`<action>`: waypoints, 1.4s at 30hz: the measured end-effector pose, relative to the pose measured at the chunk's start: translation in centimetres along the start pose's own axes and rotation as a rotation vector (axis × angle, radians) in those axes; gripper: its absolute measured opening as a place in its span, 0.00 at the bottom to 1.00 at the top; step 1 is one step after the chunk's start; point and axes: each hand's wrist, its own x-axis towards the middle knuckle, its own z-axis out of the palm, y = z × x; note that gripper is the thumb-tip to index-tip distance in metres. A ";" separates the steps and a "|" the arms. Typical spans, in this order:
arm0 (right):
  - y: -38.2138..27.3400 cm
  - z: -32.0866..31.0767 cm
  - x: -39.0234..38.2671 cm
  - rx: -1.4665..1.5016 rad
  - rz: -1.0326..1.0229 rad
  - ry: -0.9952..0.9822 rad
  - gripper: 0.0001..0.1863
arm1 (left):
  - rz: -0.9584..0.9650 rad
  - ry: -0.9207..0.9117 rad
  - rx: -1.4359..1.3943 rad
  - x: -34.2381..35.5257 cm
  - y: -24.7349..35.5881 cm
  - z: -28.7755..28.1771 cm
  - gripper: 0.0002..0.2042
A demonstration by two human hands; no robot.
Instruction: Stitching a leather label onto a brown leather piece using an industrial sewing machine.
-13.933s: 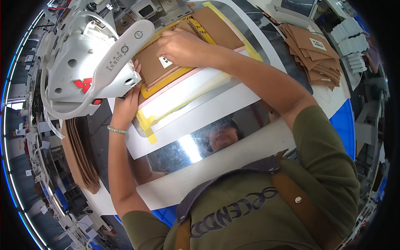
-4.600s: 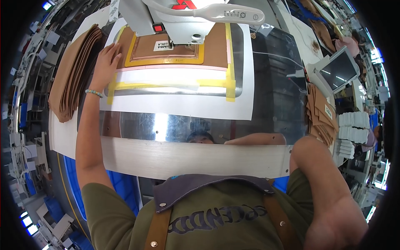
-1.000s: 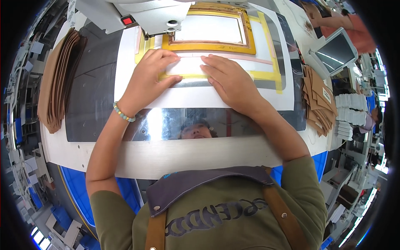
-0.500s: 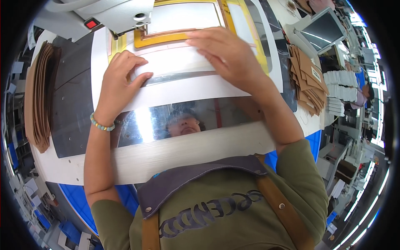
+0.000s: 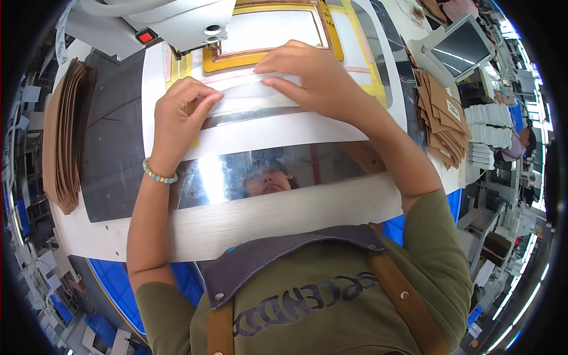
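My left hand (image 5: 184,121), with a beaded bracelet at its wrist, pinches thumb and forefinger together at the left edge of a clear plastic sheet (image 5: 251,117). To the right, my right hand (image 5: 310,80) hovers over the same sheet, its thumb apart from its slightly curved fingers and nothing seen between them. Just beyond the hands lies a yellow frame with a brown inner border (image 5: 241,62) around a white panel (image 5: 269,29). The head of a white sewing machine (image 5: 177,26) overhangs the frame's left side. White sheeting (image 5: 254,142) spreads under everything.
A shiny metal plate (image 5: 236,177) lies along the near table edge (image 5: 284,213). Brown folded pieces stand stacked at left (image 5: 65,136), and more brown pieces (image 5: 441,118) lie at right. Behind these is a tilted screen (image 5: 461,44).
My left thumb and forefinger have come together. My right hand's thumb has spread from its fingers. The whole view has shifted slightly, moving the scene to the right.
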 end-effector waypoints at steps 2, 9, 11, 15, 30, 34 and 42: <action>0.4 1.5 1.0 -0.043 -0.069 0.016 0.11 | -0.043 -0.040 -0.019 0.1 0.0 0.0 0.04; 0.7 2.5 3.4 0.019 -0.081 -0.015 0.12 | -0.035 -0.011 -0.022 0.3 0.1 -0.3 0.06; 1.3 0.3 4.0 0.273 0.120 -0.079 0.13 | 0.014 0.028 0.028 0.4 -0.4 -0.7 0.07; 5.1 -4.1 5.1 0.174 0.411 0.051 0.12 | 0.089 0.011 0.305 1.0 -1.6 -1.2 0.10; 6.6 0.7 8.3 0.322 0.556 -0.257 0.13 | 0.134 -0.258 0.670 1.1 -1.7 -0.4 0.29; 6.2 1.7 8.9 0.298 0.513 -0.229 0.13 | 0.126 -0.277 0.677 1.4 -1.7 -0.3 0.31; 6.3 0.3 9.1 0.224 0.472 -0.322 0.14 | 0.113 -0.262 0.665 1.4 -1.6 0.0 0.30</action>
